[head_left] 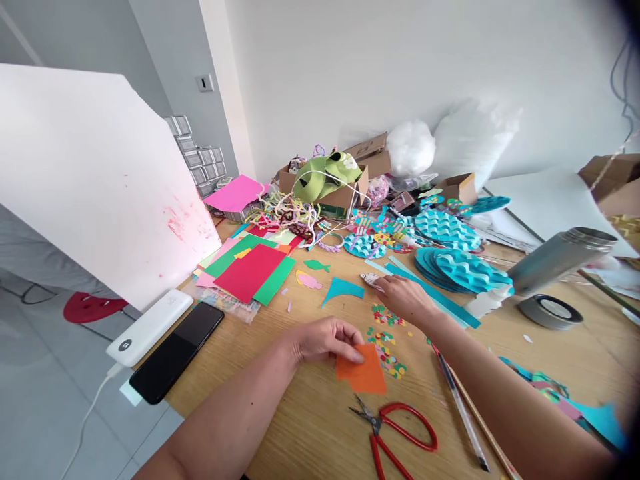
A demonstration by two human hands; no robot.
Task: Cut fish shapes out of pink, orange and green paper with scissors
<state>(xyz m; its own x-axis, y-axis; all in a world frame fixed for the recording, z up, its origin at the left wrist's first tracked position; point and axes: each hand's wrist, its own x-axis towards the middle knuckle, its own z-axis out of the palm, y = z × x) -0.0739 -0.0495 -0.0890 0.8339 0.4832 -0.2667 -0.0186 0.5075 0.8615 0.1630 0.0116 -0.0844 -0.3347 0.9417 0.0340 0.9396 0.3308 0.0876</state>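
Note:
My left hand (334, 341) is closed on a square of orange paper (367, 373), thumb on top, just above the table. Farther forward, my right hand (407, 298) has its fingertips on a small whitish paper fish (371, 280) with drawn lines; the fingers cover one end of it. Between the hands lie small heaps of coloured paper dots (384, 337). Red-handled scissors (377, 423) rest near my left hand with blades slightly apart. A pink paper fish (309, 281), a green paper fish (317, 266) and a blue paper scrap (345, 289) lie ahead.
Coloured paper sheets (253, 272), a phone (177, 353) and a white power bank (150, 327) are on the left. Blue wavy discs (467, 268), a steel flask (560, 260) and its lid (550, 311) stand right. A pen (463, 410) lies under my right forearm. Boxes of craft supplies (330, 180) fill the back.

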